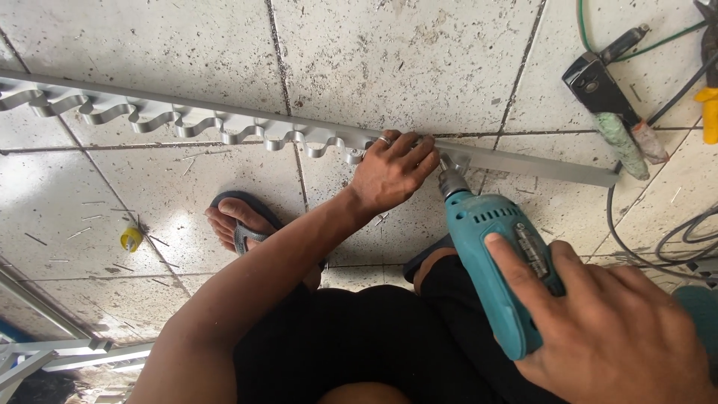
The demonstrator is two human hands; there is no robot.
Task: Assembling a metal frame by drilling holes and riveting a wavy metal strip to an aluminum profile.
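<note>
A long grey aluminium rail (538,166) with wavy cut-out hooks lies across the speckled tile floor. My left hand (393,170) presses down on the rail near its middle, fingers spread over it. In my right hand (613,329) is a teal power drill (493,254), and its chuck and bit (451,179) point at the rail just right of my left fingers. My index finger lies along the drill's body.
My foot in a dark sandal (241,223) rests below the rail. A small yellow object (131,238) and metal slivers lie at left. A black phone (594,82), cables (673,232) and a yellow tool (708,112) sit at the right. Metal frame pieces (67,352) lie at the bottom left.
</note>
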